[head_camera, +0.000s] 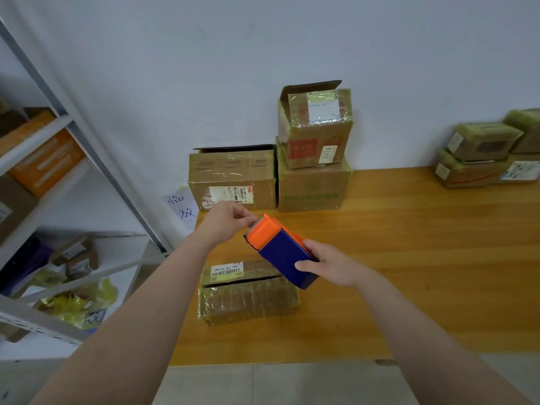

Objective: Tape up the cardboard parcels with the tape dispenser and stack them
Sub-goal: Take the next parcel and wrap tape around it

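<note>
Tape dispenser (280, 252): blue body, orange head. Hangs in the air just below frame centre, tilted, head toward 10 o'clock and blue end toward 4 o'clock. Gripped round the blue end by the right hand (330, 267), thumb laid across the top face, fingers wrapped underneath. Met at the orange head by the left hand (228, 220), reaching in from 8 o'clock, fingertips bunched in a pinch against the head's edge; tape strip too faint to make out.

At 6 o'clock of it, partly covered by it, a small parcel (248, 296). Lies flat on the wooden table (409, 258), wrapped in yellowish tape, white label on top, dark seam gaping across the lid.

At 12 o'clock, against the wall, a wide parcel (232, 179) with one flap raised. Touches a large parcel (314, 188) on its 3 o'clock side, with a top parcel (315, 127) stacked on that, flap also up. At 2 o'clock, far along the table, a low pile of taped parcels (479, 159), blurred. At 9 o'clock, a metal shelf (38, 133) loaded with boxes and yellow wrapping. Beside the wide parcel's 9 o'clock side, a handwritten note (182, 206).
</note>
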